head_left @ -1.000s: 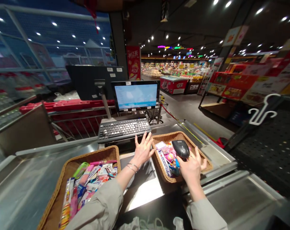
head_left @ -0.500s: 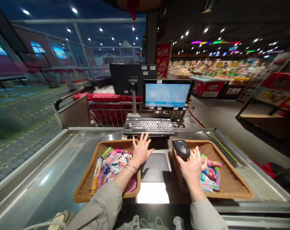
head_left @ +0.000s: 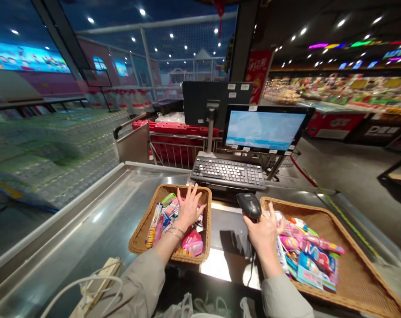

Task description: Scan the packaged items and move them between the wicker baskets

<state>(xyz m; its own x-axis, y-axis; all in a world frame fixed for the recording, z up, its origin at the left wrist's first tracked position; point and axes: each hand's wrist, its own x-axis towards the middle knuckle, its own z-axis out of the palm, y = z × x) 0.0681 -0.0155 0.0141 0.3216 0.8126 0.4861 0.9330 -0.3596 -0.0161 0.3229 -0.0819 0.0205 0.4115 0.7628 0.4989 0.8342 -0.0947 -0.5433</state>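
Observation:
My left hand [head_left: 189, 208] is spread open above the left wicker basket [head_left: 139, 235], its fingers over the basket's far right part. Many small packaged items [head_left: 193, 242] in bright wrappers fill that basket, partly hidden beneath the hand. In my right hand [head_left: 263, 232] is a black barcode scanner [head_left: 249, 204], its head tilted up and its cord [head_left: 250, 274] hanging down. This hand is between the two baskets, beside the left rim of the right wicker basket [head_left: 355, 265]. Colourful packs [head_left: 314, 256] lie heaped in that basket's left part.
A keyboard [head_left: 227, 171] and a lit monitor [head_left: 265, 129] stand beyond the baskets. A power strip [head_left: 99, 287] with white cable lies at front left on the metal counter [head_left: 97, 212]. Shopping carts [head_left: 175, 150] are behind the counter; plastic bags [head_left: 187, 307] hang at the near edge.
The view has swung left, so the background has shifted right. The right basket now appears farther right of my scanner hand. My left hand remains spread over the left basket.

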